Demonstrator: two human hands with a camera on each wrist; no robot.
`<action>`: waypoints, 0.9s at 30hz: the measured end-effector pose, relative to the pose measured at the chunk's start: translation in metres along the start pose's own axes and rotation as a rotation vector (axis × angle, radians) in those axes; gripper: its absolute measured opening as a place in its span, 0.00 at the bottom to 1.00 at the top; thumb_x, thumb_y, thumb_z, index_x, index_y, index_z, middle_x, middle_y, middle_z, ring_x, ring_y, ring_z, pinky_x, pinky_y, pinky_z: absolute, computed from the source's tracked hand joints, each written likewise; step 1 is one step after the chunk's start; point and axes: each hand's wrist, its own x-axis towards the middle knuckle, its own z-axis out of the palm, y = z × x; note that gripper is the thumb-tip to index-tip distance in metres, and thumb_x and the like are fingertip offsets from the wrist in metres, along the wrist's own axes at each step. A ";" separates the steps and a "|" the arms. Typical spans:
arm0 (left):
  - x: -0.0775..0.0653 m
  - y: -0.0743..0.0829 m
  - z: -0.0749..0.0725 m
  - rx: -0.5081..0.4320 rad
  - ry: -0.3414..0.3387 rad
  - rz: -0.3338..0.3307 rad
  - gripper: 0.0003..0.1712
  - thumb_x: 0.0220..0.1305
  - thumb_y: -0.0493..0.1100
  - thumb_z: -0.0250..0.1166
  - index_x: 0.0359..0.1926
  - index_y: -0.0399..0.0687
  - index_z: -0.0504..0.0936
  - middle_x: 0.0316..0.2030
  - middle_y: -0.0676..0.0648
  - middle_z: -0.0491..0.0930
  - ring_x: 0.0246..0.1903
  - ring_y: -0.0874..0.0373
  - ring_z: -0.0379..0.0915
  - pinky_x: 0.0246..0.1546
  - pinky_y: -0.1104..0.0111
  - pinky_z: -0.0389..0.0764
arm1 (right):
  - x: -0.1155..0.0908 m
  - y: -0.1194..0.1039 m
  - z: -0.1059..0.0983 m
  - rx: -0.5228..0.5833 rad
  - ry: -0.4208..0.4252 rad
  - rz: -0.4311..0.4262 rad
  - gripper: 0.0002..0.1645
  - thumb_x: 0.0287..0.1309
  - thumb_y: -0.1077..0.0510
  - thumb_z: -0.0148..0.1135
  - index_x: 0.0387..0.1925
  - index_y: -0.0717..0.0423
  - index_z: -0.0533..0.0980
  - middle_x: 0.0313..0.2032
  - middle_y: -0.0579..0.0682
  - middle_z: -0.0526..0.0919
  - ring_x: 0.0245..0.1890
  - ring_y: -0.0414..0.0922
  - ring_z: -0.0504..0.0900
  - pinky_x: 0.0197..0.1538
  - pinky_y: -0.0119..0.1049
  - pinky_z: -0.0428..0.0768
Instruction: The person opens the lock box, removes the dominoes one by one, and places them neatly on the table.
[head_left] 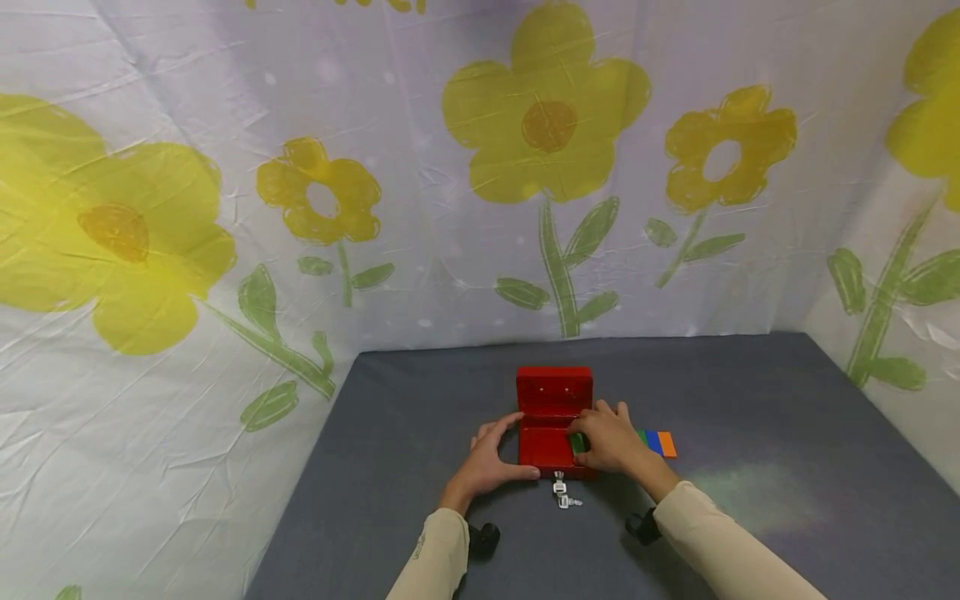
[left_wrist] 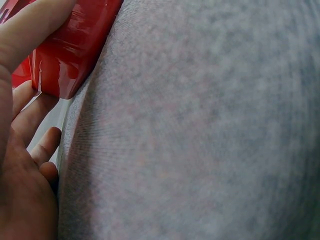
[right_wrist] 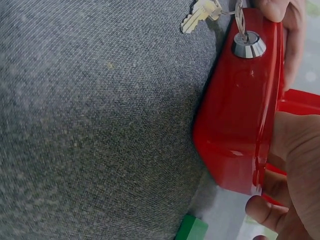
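A red metal cash box stands on the table with its lid raised at the back. My left hand holds the box by its left side, thumb at the front corner and fingers toward the rear. Reaching over the right side, my right hand pinches a green block inside the box; the right wrist view hides this block. A key sits in the front lock. On its ring, a second key lies on the table.
Right of the box, partly behind my right hand, colored blocks in green, blue and orange lie in a row. The dark grey table runs back to a flower-printed cloth backdrop.
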 end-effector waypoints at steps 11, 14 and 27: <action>0.000 -0.001 0.001 -0.009 0.000 -0.003 0.56 0.44 0.63 0.81 0.74 0.77 0.64 0.72 0.45 0.62 0.70 0.44 0.56 0.65 0.37 0.67 | -0.001 0.002 -0.001 0.018 0.016 -0.003 0.23 0.43 0.53 0.82 0.44 0.51 0.88 0.44 0.50 0.88 0.39 0.46 0.69 0.40 0.47 0.56; 0.001 -0.002 0.001 -0.012 0.000 -0.004 0.56 0.44 0.63 0.81 0.74 0.77 0.64 0.72 0.44 0.62 0.70 0.43 0.56 0.65 0.36 0.67 | -0.001 0.002 -0.002 0.022 0.017 0.002 0.23 0.44 0.52 0.81 0.45 0.50 0.87 0.44 0.49 0.87 0.39 0.45 0.69 0.40 0.46 0.56; 0.001 0.000 0.000 -0.019 0.000 -0.018 0.55 0.44 0.63 0.82 0.74 0.77 0.64 0.72 0.45 0.62 0.70 0.44 0.56 0.65 0.36 0.67 | -0.004 0.004 -0.007 0.029 0.057 -0.019 0.24 0.45 0.49 0.80 0.46 0.50 0.87 0.44 0.48 0.87 0.38 0.44 0.68 0.40 0.45 0.55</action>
